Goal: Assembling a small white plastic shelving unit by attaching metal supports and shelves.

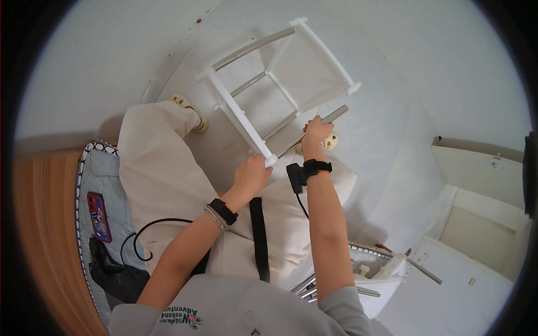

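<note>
A partly assembled rack [238, 115] stands tilted on the floor before my knees. Its white plastic end frames are joined by silvery metal tubes. My left hand [250, 179] is closed round the near corner of the closer end frame. In my right hand [317, 134] is a loose metal tube [336, 113], gripped with its far end sticking out up and to the right. The tube's lower end comes close to the corner at my left hand; whether it sits in the socket I cannot tell. The far end panel [311, 70] leans away at the back.
On the seat to my left lie a phone in a patterned case [99, 217] and a black bag [115, 274]. More metal tubes [307, 287] and white parts [386, 269] rest in a box at lower right. White cabinets [476, 224] stand at right. A black cable [150, 227] crosses my lap.
</note>
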### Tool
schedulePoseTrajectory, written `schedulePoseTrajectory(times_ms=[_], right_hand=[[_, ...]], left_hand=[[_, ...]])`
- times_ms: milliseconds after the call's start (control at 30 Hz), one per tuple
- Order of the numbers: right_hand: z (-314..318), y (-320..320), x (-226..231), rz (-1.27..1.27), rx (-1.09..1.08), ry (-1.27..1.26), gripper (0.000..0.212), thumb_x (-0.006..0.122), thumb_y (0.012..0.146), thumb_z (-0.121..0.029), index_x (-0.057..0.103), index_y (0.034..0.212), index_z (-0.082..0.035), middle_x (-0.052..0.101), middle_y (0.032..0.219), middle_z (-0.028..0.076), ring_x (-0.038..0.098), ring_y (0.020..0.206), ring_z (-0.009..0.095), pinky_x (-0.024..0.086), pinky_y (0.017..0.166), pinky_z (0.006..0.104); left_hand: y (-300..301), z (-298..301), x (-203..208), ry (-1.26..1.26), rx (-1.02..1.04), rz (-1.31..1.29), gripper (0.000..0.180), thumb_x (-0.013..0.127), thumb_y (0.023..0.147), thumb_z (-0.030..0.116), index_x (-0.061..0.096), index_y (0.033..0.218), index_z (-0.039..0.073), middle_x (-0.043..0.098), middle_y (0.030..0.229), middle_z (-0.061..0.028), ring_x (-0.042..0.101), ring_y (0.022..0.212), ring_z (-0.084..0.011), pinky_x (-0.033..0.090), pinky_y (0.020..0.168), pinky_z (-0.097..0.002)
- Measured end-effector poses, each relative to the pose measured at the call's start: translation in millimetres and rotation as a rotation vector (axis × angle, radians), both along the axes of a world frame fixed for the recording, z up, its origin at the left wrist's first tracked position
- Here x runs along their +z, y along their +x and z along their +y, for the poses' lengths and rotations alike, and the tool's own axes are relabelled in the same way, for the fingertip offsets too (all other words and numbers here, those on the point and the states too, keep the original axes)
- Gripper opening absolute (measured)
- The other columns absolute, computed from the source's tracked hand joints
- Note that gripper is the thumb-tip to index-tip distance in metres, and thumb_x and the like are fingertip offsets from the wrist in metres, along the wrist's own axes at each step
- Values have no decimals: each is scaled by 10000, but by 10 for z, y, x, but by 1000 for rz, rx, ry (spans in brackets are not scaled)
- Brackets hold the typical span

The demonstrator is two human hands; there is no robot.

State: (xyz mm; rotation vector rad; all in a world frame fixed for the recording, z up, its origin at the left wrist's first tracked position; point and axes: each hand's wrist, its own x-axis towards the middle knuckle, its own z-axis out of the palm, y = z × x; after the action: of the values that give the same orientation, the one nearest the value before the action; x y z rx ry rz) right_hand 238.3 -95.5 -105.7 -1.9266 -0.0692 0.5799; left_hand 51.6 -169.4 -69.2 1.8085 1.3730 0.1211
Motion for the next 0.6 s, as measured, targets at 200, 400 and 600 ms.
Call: schedulePoseTrajectory(times_ms=[200, 400, 600], right_hand=[[-37, -81, 16, -35, -23, 4, 280, 433, 783, -59, 324, 1004, 75, 498, 685, 170, 495, 452, 212, 409, 373, 308], [6, -21, -3, -15, 1, -28, 286, 438, 766, -42, 323, 1001, 73, 498, 657, 158, 492, 429, 206, 414, 353, 313], [22, 100, -108, -10, 85, 24, 215, 429, 752, -13, 321, 931, 35, 467, 648, 138, 462, 412, 189, 401, 344, 309]], left_hand=[[91, -24, -54, -79, 92, 52, 186, 572, 720, 160, 599, 774, -16, 608, 799, -190, 597, 731, -351, 486, 640, -424], [84, -1, -129, -14, 105, 41, 208, 551, 728, 197, 630, 753, 7, 608, 749, -195, 595, 716, -356, 484, 639, -420], [75, 36, -130, -5, 13, 5, 171, 541, 717, 143, 624, 749, -3, 606, 734, -194, 596, 694, -350, 479, 631, -416]])
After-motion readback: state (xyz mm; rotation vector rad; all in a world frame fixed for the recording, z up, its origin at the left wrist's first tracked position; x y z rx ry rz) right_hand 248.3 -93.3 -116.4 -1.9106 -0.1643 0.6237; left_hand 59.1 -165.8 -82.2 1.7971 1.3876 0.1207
